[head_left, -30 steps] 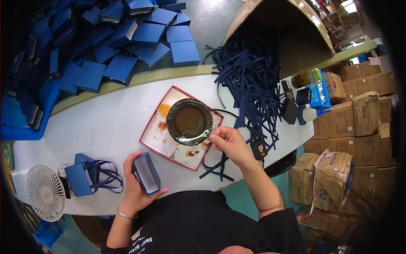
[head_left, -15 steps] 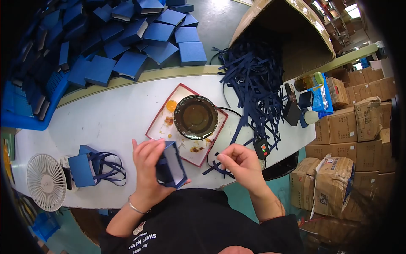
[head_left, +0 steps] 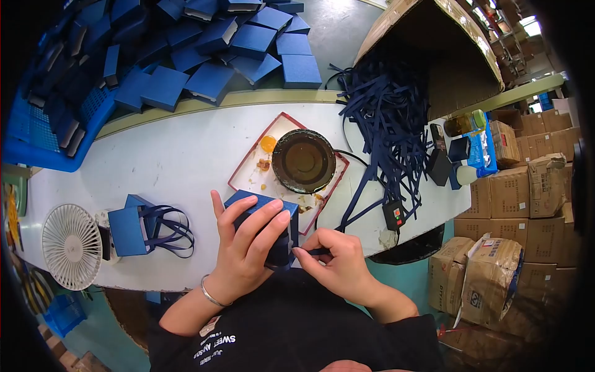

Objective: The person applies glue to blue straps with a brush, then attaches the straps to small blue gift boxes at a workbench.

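Note:
My left hand (head_left: 248,239) is wrapped round a blue box (head_left: 286,239), its fingers spread over the top side. At the box's right side, my right hand (head_left: 331,254) pinches a dark blue ribbon (head_left: 320,251) against or just inside the edge; the exact contact is hidden. Just beyond the hands is a round dark pot (head_left: 304,161) of brownish liquid on a stained, red-edged tray (head_left: 285,121). A long pile of dark blue ribbons (head_left: 387,118) lies to the right of the pot.
Blue boxes (head_left: 164,88) are heaped at the back left, some in a blue basket (head_left: 93,133). A white fan (head_left: 72,247) stands left, beside blue boxes with ribbon loops (head_left: 130,232). An open carton (head_left: 465,68) is at the back right, near a controller (head_left: 393,215).
The box has turned in my left hand, and its opening no longer faces the camera. My right hand has moved left to the box with a ribbon. The whole view has shifted slightly.

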The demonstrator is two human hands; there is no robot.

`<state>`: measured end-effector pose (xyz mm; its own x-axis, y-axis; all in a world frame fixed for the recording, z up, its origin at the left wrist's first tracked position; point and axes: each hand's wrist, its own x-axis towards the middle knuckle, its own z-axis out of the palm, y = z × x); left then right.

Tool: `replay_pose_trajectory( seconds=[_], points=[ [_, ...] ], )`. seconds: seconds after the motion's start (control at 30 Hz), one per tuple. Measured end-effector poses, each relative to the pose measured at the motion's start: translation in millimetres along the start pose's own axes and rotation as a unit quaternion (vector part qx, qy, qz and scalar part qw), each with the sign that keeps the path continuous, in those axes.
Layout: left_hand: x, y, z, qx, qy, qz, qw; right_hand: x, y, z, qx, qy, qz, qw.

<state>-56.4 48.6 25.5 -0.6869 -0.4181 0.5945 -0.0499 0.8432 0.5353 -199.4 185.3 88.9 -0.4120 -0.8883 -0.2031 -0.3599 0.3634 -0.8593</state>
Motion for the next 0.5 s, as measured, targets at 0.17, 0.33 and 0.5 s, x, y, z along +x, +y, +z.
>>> replay_pose_trajectory(
  seconds=[0.17, 0.33, 0.5],
  points=[
    [-1.6, 0.6, 1.0, 0.010, 0.008, 0.019, 1.000, 2.4, 2.1, 4.1, -0.011, 0.012, -0.008, 1.000],
    [-4.6, 0.3, -2.0, 0.016, 0.008, 0.050, 0.999, 3.6, 6.5, 6.4, -0.024, 0.016, -0.021, 0.999],
    [-3.9, -1.0, -4.2, 0.010, 0.008, 0.034, 0.999, 5.9, 9.1, 7.3, -0.018, 0.016, -0.036, 0.999]
  ],
)
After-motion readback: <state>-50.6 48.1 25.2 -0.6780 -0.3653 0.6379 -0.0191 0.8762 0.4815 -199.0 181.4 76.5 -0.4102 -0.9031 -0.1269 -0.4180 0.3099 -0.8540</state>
